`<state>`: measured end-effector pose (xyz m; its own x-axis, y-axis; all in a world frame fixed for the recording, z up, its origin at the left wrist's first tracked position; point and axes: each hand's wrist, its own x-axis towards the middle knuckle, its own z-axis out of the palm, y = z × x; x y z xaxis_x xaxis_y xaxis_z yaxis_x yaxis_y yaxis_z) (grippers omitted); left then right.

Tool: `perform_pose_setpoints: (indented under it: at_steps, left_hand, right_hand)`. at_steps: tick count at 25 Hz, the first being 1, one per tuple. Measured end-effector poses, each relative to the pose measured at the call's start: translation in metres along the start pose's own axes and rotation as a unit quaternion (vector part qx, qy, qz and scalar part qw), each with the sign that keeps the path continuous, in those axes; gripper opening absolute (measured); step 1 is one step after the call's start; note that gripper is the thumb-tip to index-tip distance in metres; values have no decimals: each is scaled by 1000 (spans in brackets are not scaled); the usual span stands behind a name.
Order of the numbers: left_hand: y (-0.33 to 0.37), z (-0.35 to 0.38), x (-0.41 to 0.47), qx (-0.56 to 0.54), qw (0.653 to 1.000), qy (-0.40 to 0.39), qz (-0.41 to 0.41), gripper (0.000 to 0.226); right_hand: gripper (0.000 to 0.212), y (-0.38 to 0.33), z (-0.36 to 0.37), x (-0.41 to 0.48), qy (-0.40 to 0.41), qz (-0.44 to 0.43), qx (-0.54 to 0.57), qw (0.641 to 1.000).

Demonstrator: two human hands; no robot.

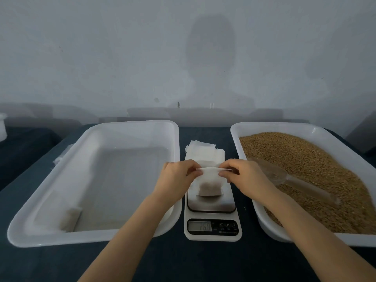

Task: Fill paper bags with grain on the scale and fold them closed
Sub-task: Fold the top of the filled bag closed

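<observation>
Two hands, the left hand [176, 173] and right hand [242, 174], each pinch a top corner of the grain-filled paper bag [209, 183] standing on the scale [211, 202]; folding well likely means keeping the mouth taut and level.

Two white trays are counted: the left tray [130, 124] at the left of the frame and the right tray [264, 125] at the right, the latter holding one heap of grain [305, 159]. One scale [212, 231] is seen at lower centre. Two filled bags are counted: the bag on the scale [209, 184] and the bag in the left tray [70, 219]. One stack of empty bags [203, 151] is seen above the scale. One clear scoop [284, 178] is counted. Two hands are seen, the left hand [175, 178] and the right hand [246, 176].
</observation>
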<state>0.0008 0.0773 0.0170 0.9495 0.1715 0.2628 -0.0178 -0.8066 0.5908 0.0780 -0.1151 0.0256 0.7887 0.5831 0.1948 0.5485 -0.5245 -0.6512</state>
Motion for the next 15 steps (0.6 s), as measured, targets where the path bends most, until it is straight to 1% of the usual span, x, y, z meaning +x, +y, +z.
perform_pose_setpoints:
  at_steps: [2, 15]
  left_hand:
    - [0, 0, -1, 15, 1000, -2, -1, 16]
    - [-1, 1, -1, 15, 1000, 2, 5, 17]
  right_hand:
    - [9, 0, 0, 0, 4, -2, 5, 1000]
    - [8, 2, 0, -1, 17, -9, 20, 1000]
